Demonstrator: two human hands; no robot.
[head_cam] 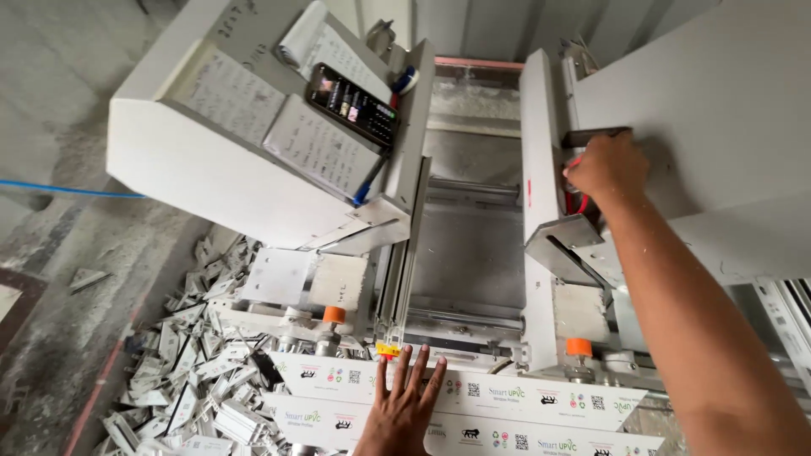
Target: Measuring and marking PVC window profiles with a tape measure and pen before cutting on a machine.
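Fingers of left hand [404, 411] lie spread, flat on long white plastic profile [473, 404], stiff and light; right hand [605, 169] grips dark handle [596, 135]

The machine [253, 177] is white, with two orange caps [334, 314]. The profile [507, 401] is white, dotted with small black, green and red printed marks. The phone [352, 105] is black with a multicoloured screen. The hose [51, 191] is blue. Scraps [194, 380] are white on the grey floor [51, 93].
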